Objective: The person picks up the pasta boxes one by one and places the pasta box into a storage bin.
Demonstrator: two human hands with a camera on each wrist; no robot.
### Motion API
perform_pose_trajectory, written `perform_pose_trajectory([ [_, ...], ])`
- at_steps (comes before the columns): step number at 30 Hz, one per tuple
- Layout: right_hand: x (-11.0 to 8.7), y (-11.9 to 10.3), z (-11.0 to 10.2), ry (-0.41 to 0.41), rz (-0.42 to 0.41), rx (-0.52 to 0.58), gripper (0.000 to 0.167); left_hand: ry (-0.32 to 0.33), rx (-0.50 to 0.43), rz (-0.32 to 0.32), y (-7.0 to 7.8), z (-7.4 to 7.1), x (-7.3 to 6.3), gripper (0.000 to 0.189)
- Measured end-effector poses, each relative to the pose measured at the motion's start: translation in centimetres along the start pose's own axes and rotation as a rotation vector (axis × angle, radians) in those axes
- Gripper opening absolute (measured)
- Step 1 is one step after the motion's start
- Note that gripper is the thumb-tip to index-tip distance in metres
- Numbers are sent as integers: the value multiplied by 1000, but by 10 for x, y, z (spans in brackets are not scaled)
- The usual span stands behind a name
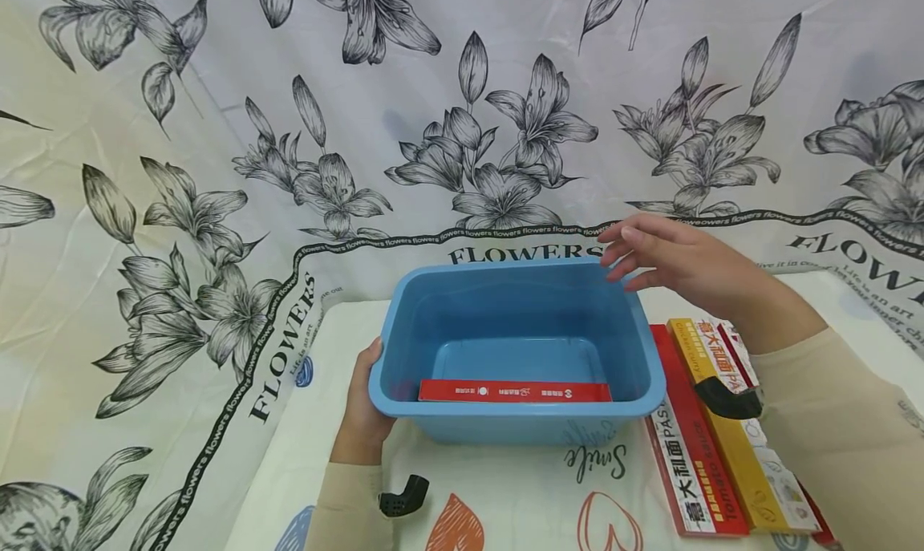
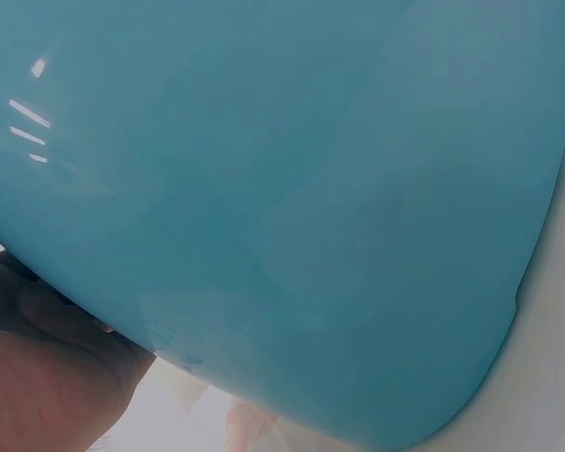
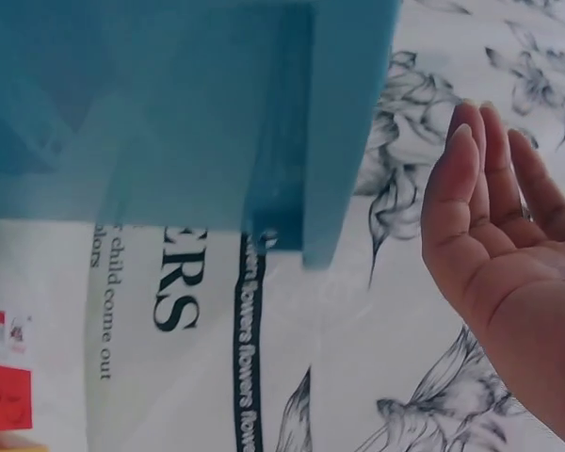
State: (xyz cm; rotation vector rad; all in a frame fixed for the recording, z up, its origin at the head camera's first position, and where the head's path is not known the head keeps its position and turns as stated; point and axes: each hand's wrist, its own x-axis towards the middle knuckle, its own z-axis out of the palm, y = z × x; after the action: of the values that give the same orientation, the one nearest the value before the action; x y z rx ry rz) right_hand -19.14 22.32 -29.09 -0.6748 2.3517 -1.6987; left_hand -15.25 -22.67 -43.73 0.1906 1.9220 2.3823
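Observation:
A blue plastic bin (image 1: 516, 409) stands upright on the cloth. Its left rim is held by my left hand (image 1: 364, 399), with the thumb at the rim and the other fingers hidden beneath it. The left wrist view is mostly the bin's smooth side (image 2: 282, 188), with part of that hand at lower left. Above the bin's back right corner, my right hand (image 1: 653, 254) is raised with nothing in it. In the right wrist view its fingers (image 3: 461, 174) are loosely bent, apart from the bin. A thin red box (image 1: 514, 391) lies inside along the front wall.
Right of the bin, a red pasta box (image 1: 699, 471) and a yellow box (image 1: 758, 471) lie side by side, with more red packaging partly hidden under the right forearm. Behind hangs a white flower-printed cloth (image 1: 447, 70).

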Motion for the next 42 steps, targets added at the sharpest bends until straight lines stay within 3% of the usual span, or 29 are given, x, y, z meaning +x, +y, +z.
perform_pose_trajectory([
  [17,-60,72,-52,119,5,5,37,23,13,6,0,-3,-2,77],
  [25,-88,102,-68,216,125,-53,35,23,11,18,0,-2,-2,78],
  [30,-106,119,-83,215,117,-54,37,23,10,17,1,-2,-3,77],
  [36,-127,135,-98,254,121,28,37,9,7,17,1,-1,-2,78],
  [42,-146,154,-106,316,239,-56,26,22,3,12,0,0,-1,81],
])
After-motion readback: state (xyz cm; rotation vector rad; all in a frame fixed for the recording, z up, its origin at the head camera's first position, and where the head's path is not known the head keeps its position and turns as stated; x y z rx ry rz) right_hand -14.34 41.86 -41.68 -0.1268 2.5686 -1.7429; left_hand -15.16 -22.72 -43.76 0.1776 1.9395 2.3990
